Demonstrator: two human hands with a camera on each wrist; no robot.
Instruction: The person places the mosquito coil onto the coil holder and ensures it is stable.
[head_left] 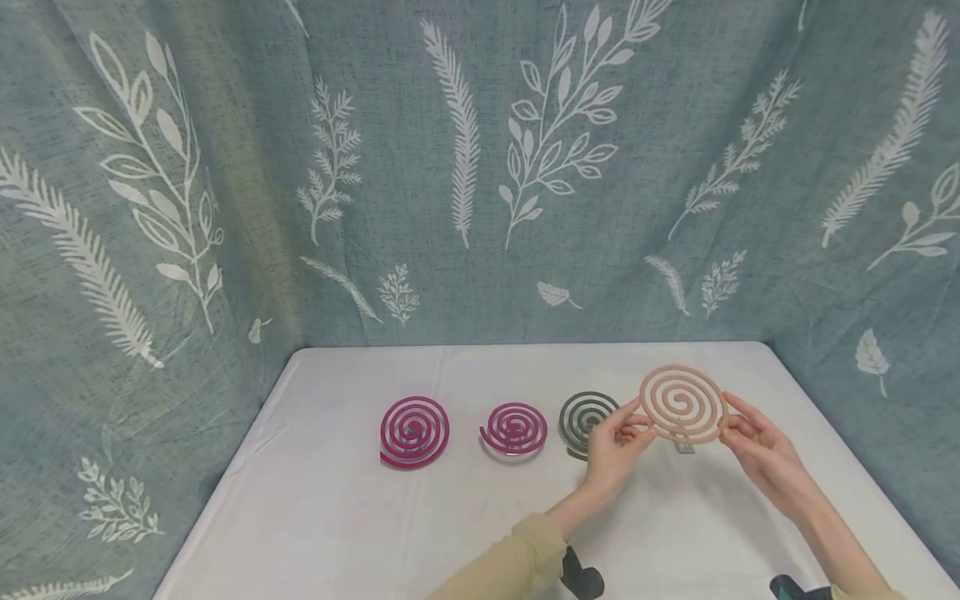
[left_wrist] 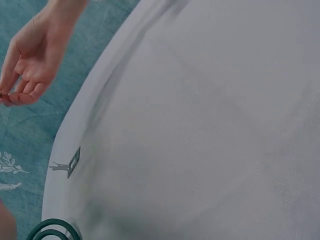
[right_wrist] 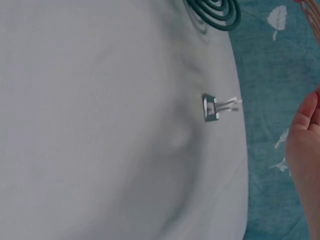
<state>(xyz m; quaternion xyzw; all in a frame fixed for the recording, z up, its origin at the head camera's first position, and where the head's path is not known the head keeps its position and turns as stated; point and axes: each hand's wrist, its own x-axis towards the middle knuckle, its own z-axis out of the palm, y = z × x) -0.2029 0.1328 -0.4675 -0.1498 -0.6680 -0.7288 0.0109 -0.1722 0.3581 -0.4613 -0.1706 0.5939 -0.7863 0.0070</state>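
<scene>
A tan mosquito coil point(head_left: 670, 439) is held tilted up above the right part of the table. My left hand point(head_left: 613, 448) pinches its left rim, and my right hand point(head_left: 767, 457) pinches the right rim. Below the coil, a small metal stand point(right_wrist: 211, 107) with thin prongs rests on the white cloth; in the head view only part of this stand point(head_left: 684, 448) shows. Just left of my left hand is a dark green coil point(head_left: 576, 417), partly hidden by that hand. In the right wrist view, a sliver of the tan coil point(right_wrist: 313, 19) appears at the top right.
Two magenta coils, one at the left point(head_left: 415, 433) and one near the middle point(head_left: 515, 429), stand in a row with the green one. The white table point(head_left: 337, 533) ends at a teal leaf-patterned curtain point(head_left: 390, 167) behind and at both sides.
</scene>
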